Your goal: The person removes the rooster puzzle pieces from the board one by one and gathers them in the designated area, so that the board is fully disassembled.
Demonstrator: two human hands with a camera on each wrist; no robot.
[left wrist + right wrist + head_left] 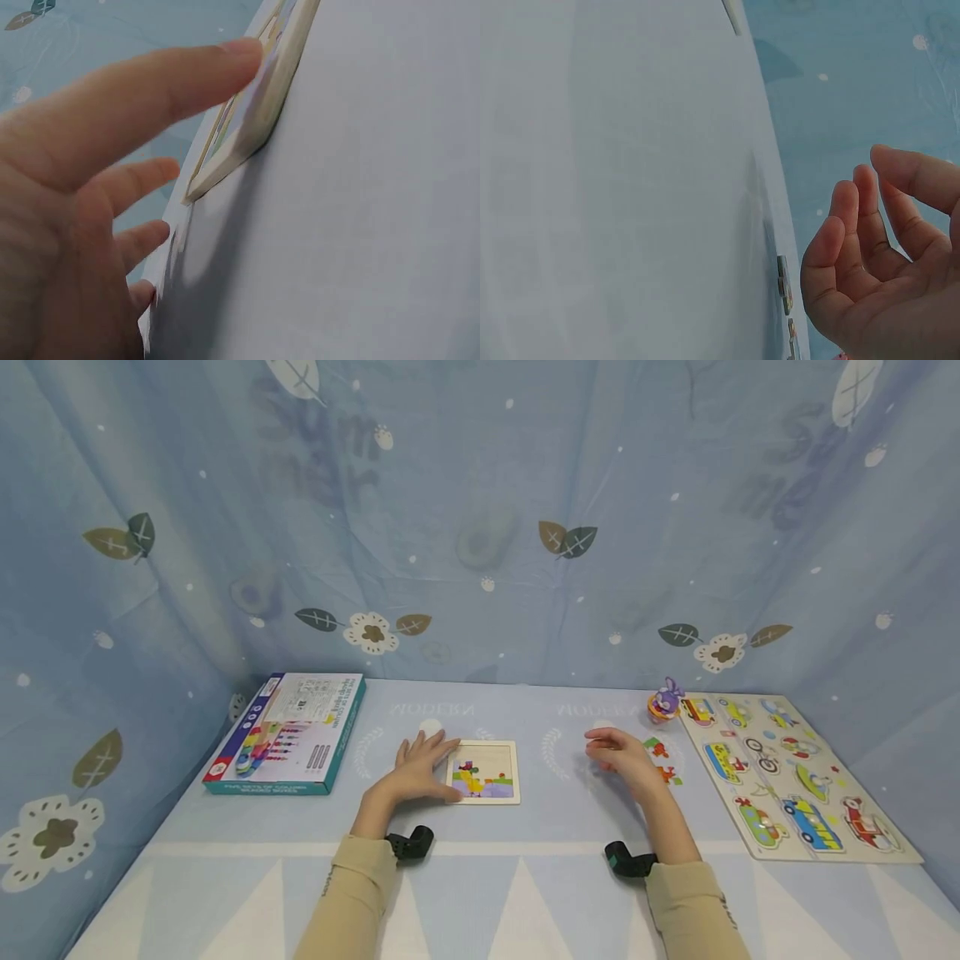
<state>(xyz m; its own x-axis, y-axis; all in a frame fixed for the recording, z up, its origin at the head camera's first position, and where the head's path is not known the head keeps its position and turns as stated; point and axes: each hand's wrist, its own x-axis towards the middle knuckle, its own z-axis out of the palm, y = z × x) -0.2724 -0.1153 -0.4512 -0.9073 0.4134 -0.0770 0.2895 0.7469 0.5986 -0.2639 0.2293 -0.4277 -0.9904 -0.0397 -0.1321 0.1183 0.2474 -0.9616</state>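
A small square wooden jigsaw puzzle point(483, 777) lies at the middle of the table; coloured pieces fill its lower part and bare wood shows at the top. My left hand point(415, 772) is spread at its left side, the thumb point(244, 64) over the near corner and a fingertip by the far corner. Just right of centre, my right hand point(621, 760) hovers above the table with loosely bent fingers and nothing between them. Beside it lie loose red-and-green puzzle pieces point(666, 774), seen edge-on as thin pieces point(784, 285) in the right wrist view.
On the left lies a boxed toy set point(288, 735). A large wooden vehicle puzzle board point(795, 777) covers the right side, with a small purple figure point(666, 700) at its far left corner. A patterned blue curtain point(480, 527) hangs behind the table.
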